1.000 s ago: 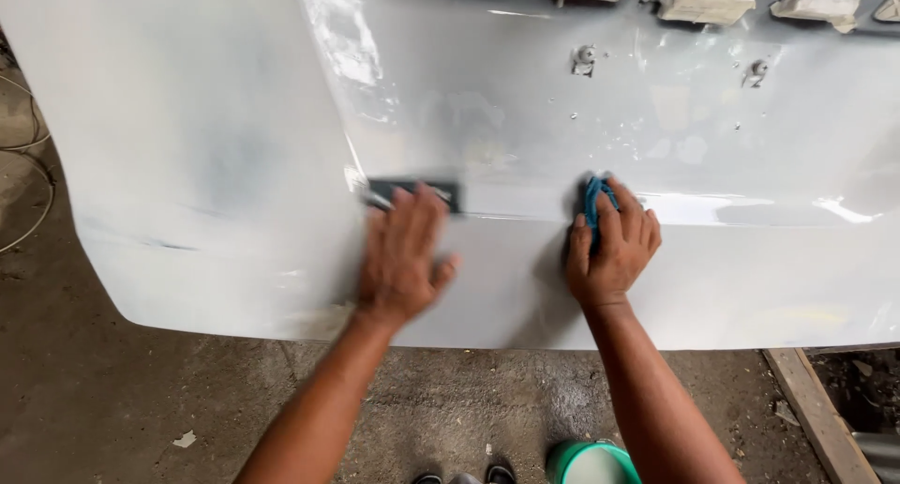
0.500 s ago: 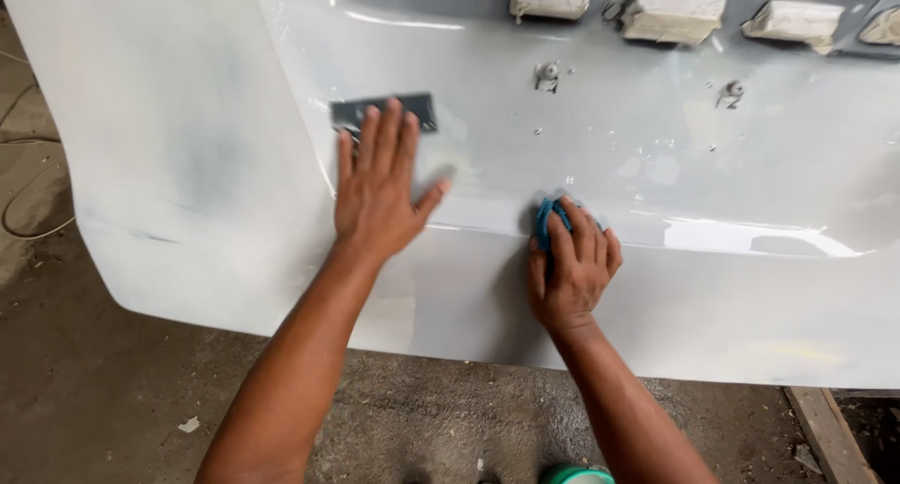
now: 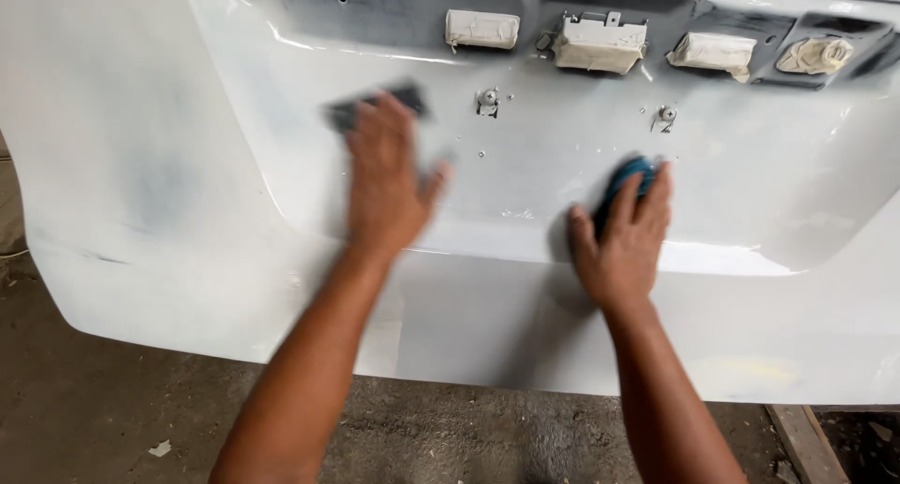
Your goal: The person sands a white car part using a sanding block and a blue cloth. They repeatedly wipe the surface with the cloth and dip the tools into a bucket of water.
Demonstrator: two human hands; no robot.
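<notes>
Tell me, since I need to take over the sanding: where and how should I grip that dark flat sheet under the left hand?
The dark sanding sheet lies flat against the white car body panel, so probably press it with a flat palm from the front, as the left hand does. To lift it, pinch the exposed top edge above the fingertips.

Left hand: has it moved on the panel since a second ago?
Yes. The left hand with its dark sanding pad has slid up the white panel, from the lower crease toward the bolt.
</notes>
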